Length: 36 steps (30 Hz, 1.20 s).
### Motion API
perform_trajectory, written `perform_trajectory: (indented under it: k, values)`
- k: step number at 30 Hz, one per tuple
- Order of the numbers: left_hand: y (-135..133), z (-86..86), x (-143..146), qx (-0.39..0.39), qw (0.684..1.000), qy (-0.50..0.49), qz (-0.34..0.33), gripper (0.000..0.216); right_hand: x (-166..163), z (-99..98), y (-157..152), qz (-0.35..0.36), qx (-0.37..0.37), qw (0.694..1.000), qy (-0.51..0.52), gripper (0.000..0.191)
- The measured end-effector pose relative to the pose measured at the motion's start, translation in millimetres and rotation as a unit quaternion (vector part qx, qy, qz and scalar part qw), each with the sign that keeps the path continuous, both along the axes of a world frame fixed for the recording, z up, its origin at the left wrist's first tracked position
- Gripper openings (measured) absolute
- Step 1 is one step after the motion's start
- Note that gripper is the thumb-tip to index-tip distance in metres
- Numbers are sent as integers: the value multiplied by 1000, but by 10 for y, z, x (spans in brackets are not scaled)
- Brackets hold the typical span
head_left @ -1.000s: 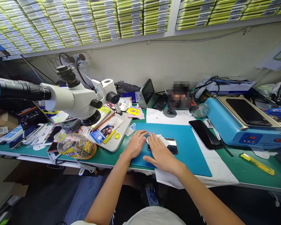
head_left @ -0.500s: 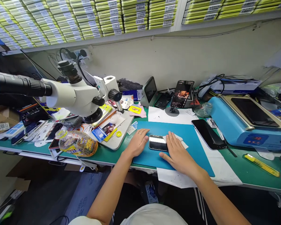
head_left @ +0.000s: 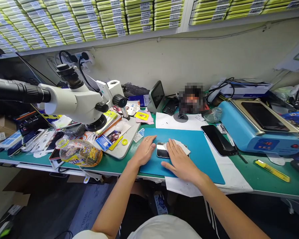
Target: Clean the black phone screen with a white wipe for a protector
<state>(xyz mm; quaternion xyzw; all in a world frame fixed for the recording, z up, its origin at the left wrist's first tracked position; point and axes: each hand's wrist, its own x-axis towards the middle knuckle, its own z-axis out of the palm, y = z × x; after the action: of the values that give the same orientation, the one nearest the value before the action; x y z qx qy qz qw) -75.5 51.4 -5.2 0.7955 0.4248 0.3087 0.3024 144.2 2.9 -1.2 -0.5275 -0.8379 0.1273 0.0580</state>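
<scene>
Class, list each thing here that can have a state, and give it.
Right hand: flat on white wipe
Left hand: loosely bent
Centre phone: partly covered
Black phone: dark, lying flat
Plastic bottle: on its side
Blue machine: display lit
Blue mat: lying flat

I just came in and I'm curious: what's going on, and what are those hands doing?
The person's right hand lies flat on a white cloth or paper that covers part of a phone on the blue mat. The left hand is beside the phone's uncovered end, holding nothing. A bigger black-screened device lies by the mat's right edge, and a white microscope stands on the left side of the bench.
</scene>
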Motion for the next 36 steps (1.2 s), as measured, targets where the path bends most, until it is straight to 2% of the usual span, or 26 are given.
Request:
perform_trajectory:
  k: [3,5,8,11,15,19,26,30,36]
  values:
    - [-4,20,3,0,1000,9,-1,75,120,42,-130,40,-4,999,5,95]
    - [-9,34,6,-2,1000,8,0,77,156,106,-122,38,-11,999,9,93]
    - [-15,37,7,-3,1000,6,0,80,164,150,8,-3,18,1000,18,91]
    - [-12,18,6,-2,1000,8,2,79,111,84,170,-9,35,999,13,93]
    - [-8,1,11,2,1000,9,-2,78,9,6,341,-1,19,1000,11,94]
    - [-18,20,13,4,1000,10,0,78,57,38,433,-14,-7,1000,-1,93]
    - [-13,19,11,0,1000,22,-5,73,321,-18,217,-53,20,998,-17,92]
    - [0,5,21,13,1000,23,-6,75,173,-45,176,-32,16,999,-20,95]
    - [-7,-1,22,5,1000,3,-7,77,-79,-6,524,11,6,1000,-4,89]
